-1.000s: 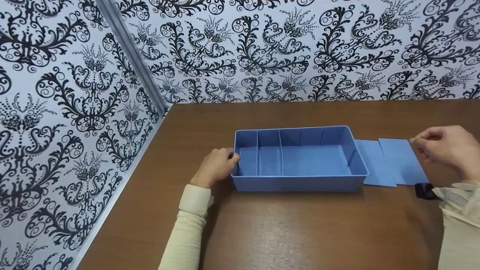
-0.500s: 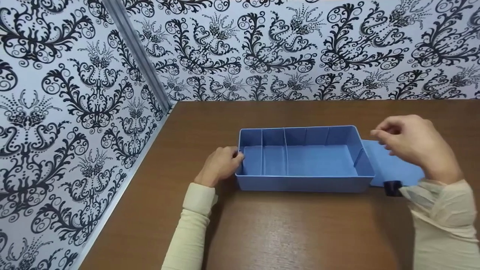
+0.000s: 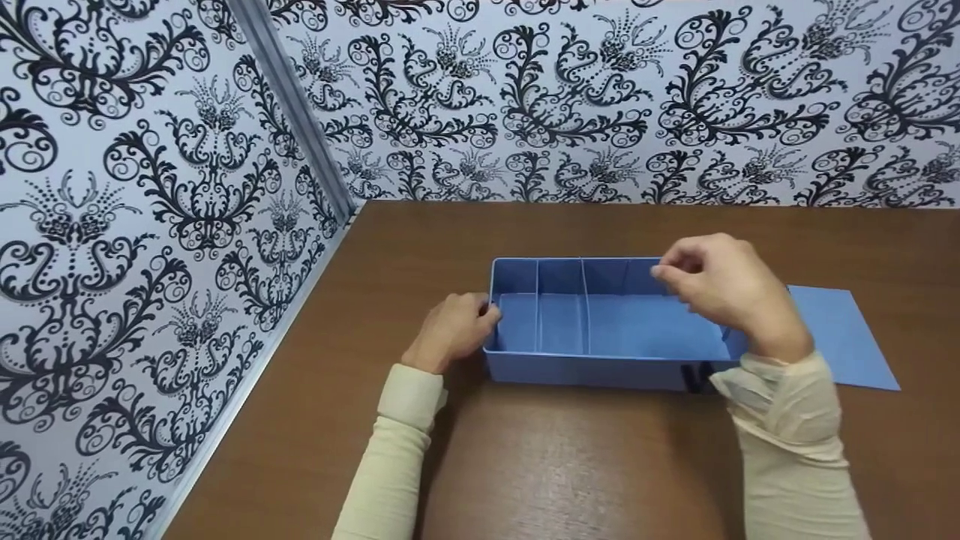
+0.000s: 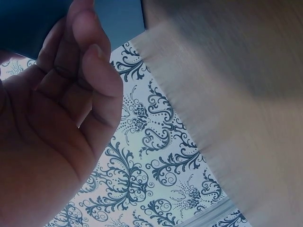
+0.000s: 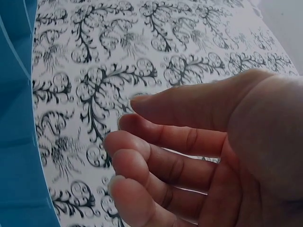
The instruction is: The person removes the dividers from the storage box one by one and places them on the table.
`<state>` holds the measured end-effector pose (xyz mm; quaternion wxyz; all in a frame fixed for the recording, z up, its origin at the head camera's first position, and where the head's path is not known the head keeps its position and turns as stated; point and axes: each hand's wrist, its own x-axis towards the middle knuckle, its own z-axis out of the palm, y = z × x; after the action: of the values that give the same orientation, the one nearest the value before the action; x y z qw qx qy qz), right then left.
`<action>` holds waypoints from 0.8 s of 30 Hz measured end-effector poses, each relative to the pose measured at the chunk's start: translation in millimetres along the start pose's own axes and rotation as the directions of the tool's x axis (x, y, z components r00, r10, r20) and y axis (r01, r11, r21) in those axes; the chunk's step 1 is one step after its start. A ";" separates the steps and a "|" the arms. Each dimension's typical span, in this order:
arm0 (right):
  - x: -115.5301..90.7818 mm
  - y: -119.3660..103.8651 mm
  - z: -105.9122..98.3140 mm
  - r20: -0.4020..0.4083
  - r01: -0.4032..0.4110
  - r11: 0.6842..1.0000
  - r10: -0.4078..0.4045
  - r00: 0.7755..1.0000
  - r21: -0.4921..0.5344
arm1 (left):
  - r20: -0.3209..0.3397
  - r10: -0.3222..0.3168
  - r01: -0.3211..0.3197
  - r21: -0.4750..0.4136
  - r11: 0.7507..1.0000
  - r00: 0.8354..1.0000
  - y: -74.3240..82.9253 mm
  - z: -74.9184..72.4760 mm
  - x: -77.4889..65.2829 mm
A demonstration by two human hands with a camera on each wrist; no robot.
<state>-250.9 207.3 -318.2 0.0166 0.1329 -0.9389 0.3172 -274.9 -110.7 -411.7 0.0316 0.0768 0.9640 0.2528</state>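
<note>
A blue plastic divided box (image 3: pixel 600 371) stands on the brown table, with two dividers fitted across its left part. My left hand (image 3: pixel 454 330) grips the wall at its left end; in the left wrist view the curled fingers (image 4: pixel 102 71) meet the dark blue wall (image 4: pixel 128 23). Above the right part of the box hovers my right hand (image 3: pixel 731 289), partly covering its right end. In the right wrist view that hand's fingers (image 5: pixel 135 165) curl loosely and hold nothing, with the box's blue wall (image 5: pixel 19 142) to the left.
Flat blue panel pieces (image 3: pixel 847 337) lie on the table right of the box, partly hidden by the right forearm. A black wrist strap piece (image 3: pixel 697 375) hangs at the right sleeve. Patterned walls (image 3: pixel 525 90) border the table (image 3: pixel 585 465) at the back and left.
My right hand has moved left from over the flat panels to above the box. The left hand keeps its hold on the box's left end. The head view has shifted slightly.
</note>
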 end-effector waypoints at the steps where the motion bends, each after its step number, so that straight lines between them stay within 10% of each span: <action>1: 1.8 -2.7 2.1 0.007 0.003 1.000 -0.003 1.000 0.006 | 0.002 -0.004 0.004 0.000 1.000 1.000 0.1 -0.1 -0.1; 24: 28.9 -8.5 35.6 0.078 0.005 1.000 -0.007 0.997 0.021 | -0.020 0.040 -0.039 0.043 0.998 0.999 -2.2 0.3 1.8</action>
<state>-274.6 172.6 -338.3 -0.0204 0.1482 -0.9350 0.3216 -276.9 -112.2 -413.1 0.0150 0.0937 0.9678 0.2333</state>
